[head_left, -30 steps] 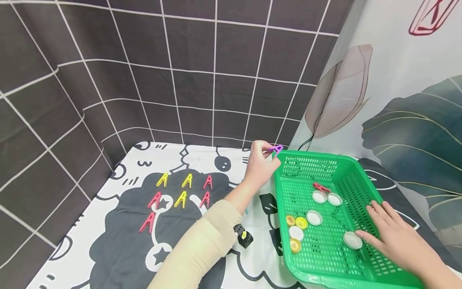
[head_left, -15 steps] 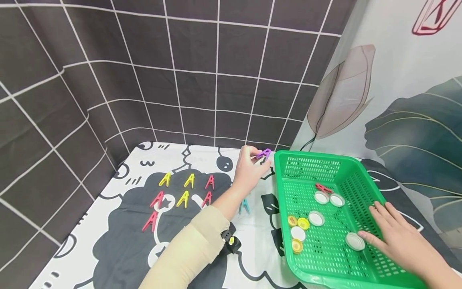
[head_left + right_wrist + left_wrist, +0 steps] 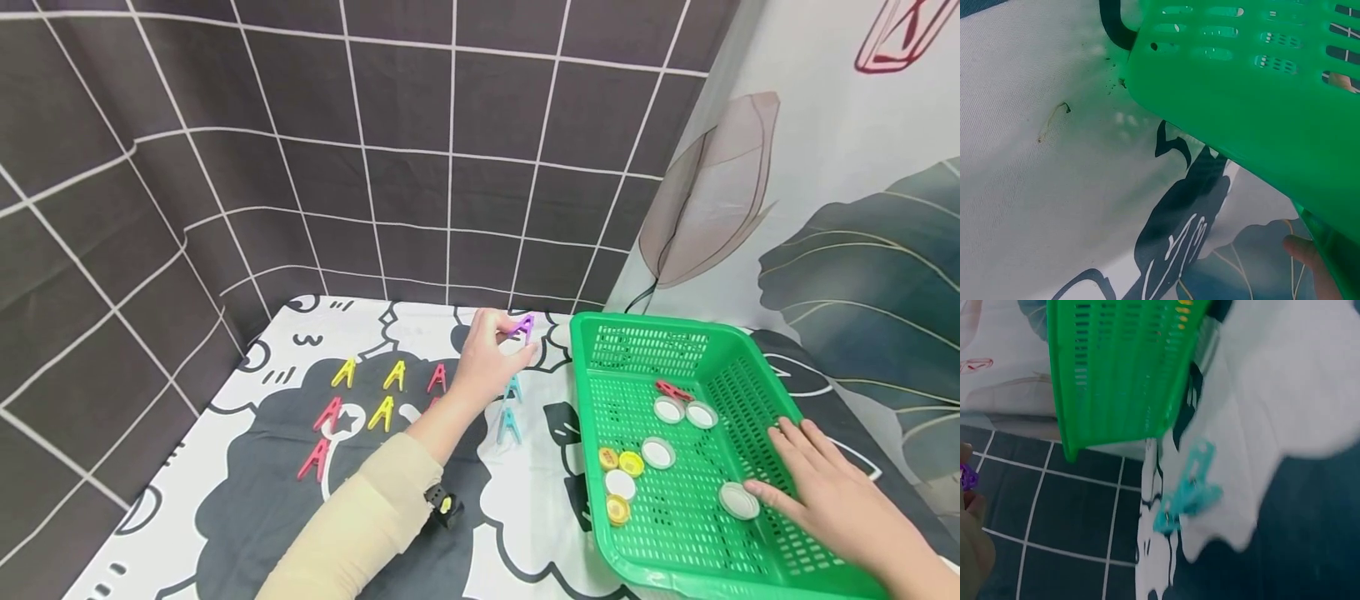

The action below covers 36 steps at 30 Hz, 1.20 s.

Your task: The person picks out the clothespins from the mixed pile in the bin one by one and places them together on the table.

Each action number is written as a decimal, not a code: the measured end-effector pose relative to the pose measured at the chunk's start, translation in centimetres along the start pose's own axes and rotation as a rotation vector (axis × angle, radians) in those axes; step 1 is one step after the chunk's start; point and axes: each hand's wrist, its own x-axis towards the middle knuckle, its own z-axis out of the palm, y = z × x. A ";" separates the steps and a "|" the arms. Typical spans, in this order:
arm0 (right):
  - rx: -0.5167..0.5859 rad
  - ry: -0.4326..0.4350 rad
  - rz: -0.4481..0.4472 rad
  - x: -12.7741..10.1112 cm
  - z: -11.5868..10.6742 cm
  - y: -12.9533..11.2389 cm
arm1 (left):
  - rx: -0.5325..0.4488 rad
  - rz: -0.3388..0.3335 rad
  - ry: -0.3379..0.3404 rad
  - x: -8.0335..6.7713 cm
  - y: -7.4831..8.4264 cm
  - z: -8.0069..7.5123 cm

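My left hand point(image 3: 487, 354) pinches a purple clothespin point(image 3: 525, 327) between thumb and fingers, over the far part of the cloth, left of the green basket point(image 3: 637, 319). Part of that hand point(image 3: 972, 550) and the purple clothespin point(image 3: 969, 477) show at the left edge of the left wrist view. Two light-blue clothespins point(image 3: 508, 426) lie just below the hand. Left of the arm, yellow clothespins point(image 3: 382, 412) and red clothespins point(image 3: 313, 460) lie in rows, one red one partly hidden by the forearm. With fingers straight, my right hand point(image 3: 832, 492) rests at the basket's right side.
Inside the basket are several white lids point(image 3: 658, 452), yellow caps point(image 3: 631, 464) and a red clothespin point(image 3: 674, 390). A patterned black-and-white cloth point(image 3: 536, 517) covers the table. A dark tiled-pattern curtain point(image 3: 405, 192) stands behind it.
My left hand has moved left and slightly nearer with the purple clothespin, from the basket's far left corner to above the light-blue clothespins, which have come into view. The right hand keeps its place.
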 end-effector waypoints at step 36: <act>0.010 0.010 -0.011 0.0 0.0 -0.1 | 0.434 0.027 -0.256 -6.2 -2.7 -7.5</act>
